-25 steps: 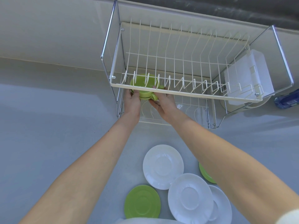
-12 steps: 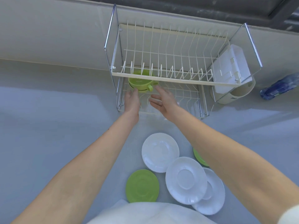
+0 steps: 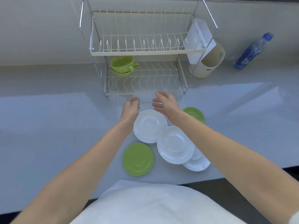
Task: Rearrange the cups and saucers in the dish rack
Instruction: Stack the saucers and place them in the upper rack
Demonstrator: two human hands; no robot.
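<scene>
- Countertop (image 3: 48, 126), grey and glossy, runs across the scene with a pale wall at its far side.
- Dish rack (image 3: 145, 52), two-tiered, of wire and chrome, stands at the far middle of the counter; its upper tier holds nothing visible between its prongs.
- Green cups (image 3: 122, 64), two stacked one in the other, sit at the far left of the rack's lower tier, the top handle pointing right.
- Left hand (image 3: 130, 107) hovers just near of the rack's front edge, fingers loosely curled, grasping nothing.
- Green saucer (image 3: 138, 159) lies flat on the counter near the person, left of the white ones.
- White saucer (image 3: 149, 126) lies just near of both hands, partly under the left wrist.
- Right hand (image 3: 166, 104) hovers beside the left, fingers spread and released, empty.
- Second white saucer (image 3: 175, 147) overlaps the first and covers part of a third white saucer (image 3: 198, 164) to its right.
- Another green saucer (image 3: 195, 113) shows behind the right forearm.
- White plastic cutlery holder (image 3: 199, 38) hangs on the rack's right end.
- Beige container (image 3: 208, 65) stands just right of the rack.
- Blue plastic bottle (image 3: 252, 51) lies on its side at the far right.
</scene>
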